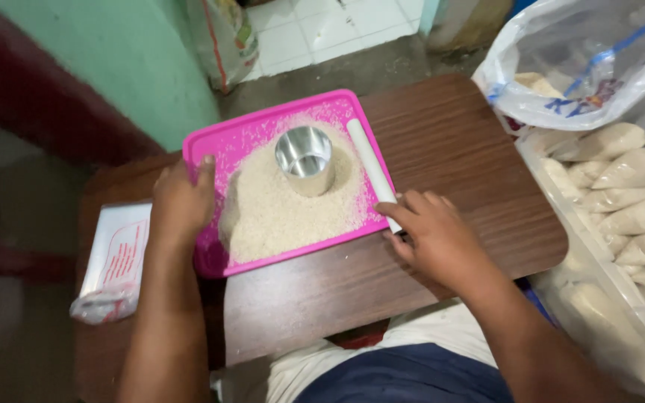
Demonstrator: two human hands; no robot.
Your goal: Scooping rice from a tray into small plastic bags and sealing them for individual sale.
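We're gripping the pink tray (210, 145) with our left hand (181, 205); right hand (431, 231) is pinching the white stick (371, 168). Any tilt is risking the rice (278, 209) spilling and the metal cup (304, 159) tipping.

A bright pink tray (210, 145) holds pale, off-white grain (278, 213) and a shiny silver metal cup (304, 158), with a white rod (367, 160) alongside. The table (449, 142) is dark brown woodgrain. A clear packet (113, 261) carries red print.
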